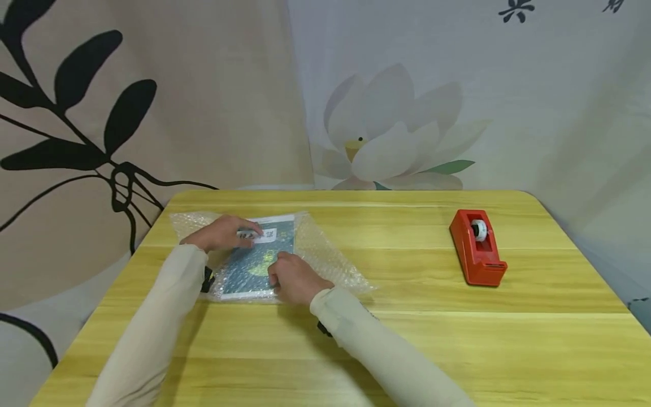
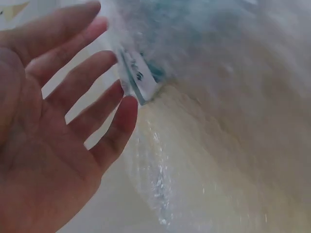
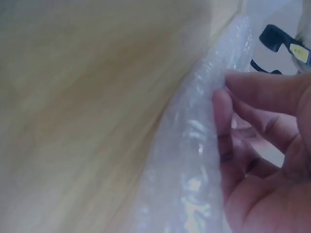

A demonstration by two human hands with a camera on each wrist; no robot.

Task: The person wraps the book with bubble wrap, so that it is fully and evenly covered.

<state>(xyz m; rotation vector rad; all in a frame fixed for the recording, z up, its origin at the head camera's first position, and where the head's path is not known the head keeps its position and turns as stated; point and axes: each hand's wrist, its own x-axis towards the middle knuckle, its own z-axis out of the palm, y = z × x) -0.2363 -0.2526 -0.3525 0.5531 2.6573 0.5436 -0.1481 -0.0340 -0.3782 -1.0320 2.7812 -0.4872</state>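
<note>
A blue-covered book (image 1: pixel 256 268) with a white label lies flat on the table, seen through clear bubble wrap (image 1: pixel 325 254) that spreads out to its left and right. My left hand (image 1: pixel 224 233) rests over the book's upper left part, fingers extended and slightly bent. In the left wrist view, the fingertips of that hand (image 2: pixel 73 111) touch the wrap beside the label's end. My right hand (image 1: pixel 297 278) is at the book's lower right edge with curled fingers. The right wrist view has its thumb and forefinger (image 3: pixel 224 109) pinching the wrap's edge.
A red tape dispenser (image 1: pixel 478 249) with a roll of tape stands on the right side of the wooden table (image 1: pixel 407 339). Behind the table hangs a cloth (image 1: pixel 229 102) printed with leaves and a lotus.
</note>
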